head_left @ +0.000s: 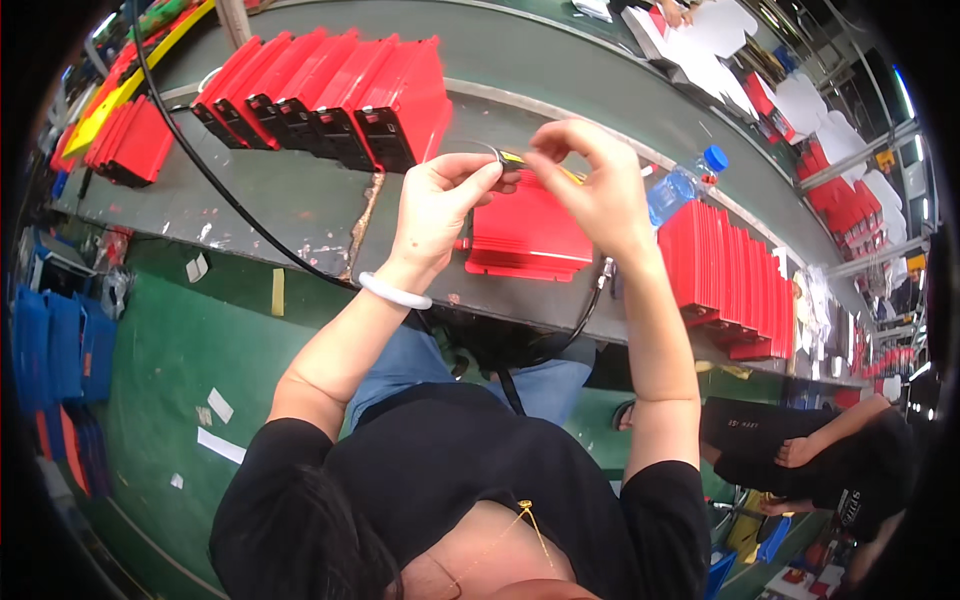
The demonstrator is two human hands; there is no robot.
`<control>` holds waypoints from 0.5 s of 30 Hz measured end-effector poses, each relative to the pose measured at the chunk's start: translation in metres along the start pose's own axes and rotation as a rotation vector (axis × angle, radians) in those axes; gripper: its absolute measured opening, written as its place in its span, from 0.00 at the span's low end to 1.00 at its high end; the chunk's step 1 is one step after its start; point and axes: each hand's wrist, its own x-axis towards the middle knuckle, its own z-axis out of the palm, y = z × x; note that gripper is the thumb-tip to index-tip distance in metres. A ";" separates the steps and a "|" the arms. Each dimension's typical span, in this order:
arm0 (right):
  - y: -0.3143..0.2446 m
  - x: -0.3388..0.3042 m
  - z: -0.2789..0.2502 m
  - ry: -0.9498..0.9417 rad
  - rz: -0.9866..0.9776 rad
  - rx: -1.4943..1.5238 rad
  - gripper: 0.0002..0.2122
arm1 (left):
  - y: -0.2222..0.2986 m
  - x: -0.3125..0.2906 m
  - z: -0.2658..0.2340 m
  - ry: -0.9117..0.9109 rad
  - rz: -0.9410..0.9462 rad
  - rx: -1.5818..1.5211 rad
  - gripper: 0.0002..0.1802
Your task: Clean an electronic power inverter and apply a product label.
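Note:
My left hand [438,205], with a white bangle at its wrist, pinches a small black piece with a yellow-green patch [511,158] between thumb and fingers. Close to the right of that piece is my right hand [598,185], its fingers bent and smeared by motion; whether they grip anything does not show. Below both hands a red ribbed housing [530,238] lies on the bench, its far side partly covered by my hands.
A row of red housings with black ends [330,95] stands at left; another red row [725,275] is at right, beside a blue-capped bottle [682,188]. A black cable [205,165] crosses the grey bench [300,195]. A person in black [830,450] is at lower right.

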 end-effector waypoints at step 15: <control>0.002 -0.031 0.000 0.121 -0.033 -0.058 0.04 | -0.007 -0.001 0.013 -0.125 -0.044 -0.046 0.08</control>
